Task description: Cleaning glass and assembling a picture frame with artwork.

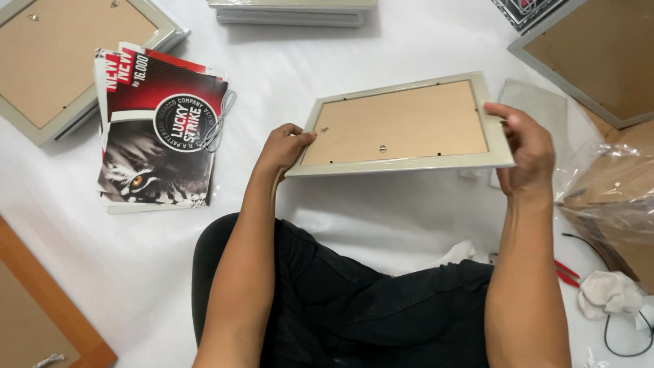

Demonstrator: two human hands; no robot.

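Sitting cross-legged in dark trousers, the person holds a pale grey picture frame (402,126) face down above the lap, its brown backing board turned up. The left hand (285,146) pinches the frame's left short edge, thumb on top; the right hand (526,151) wraps the right short edge, fingers curled over the rim. Each grip is closed on the frame, which tilts slightly and sits clear of the white sheet (354,61) beneath. Small metal tabs ring the backing and look pressed flat, so my guess is the back is being checked or turned; working those tabs would call for freeing one hand while the other steadies the frame.

Near the right elbow lie a crumpled white cloth (608,292), a black cable and red-handled pliers (565,272). Farther left sits a stack of red-and-black printed posters (160,133). Beyond, more frames (65,58) lie backs up, and a plastic-wrapped cardboard box (610,197) stands at right.
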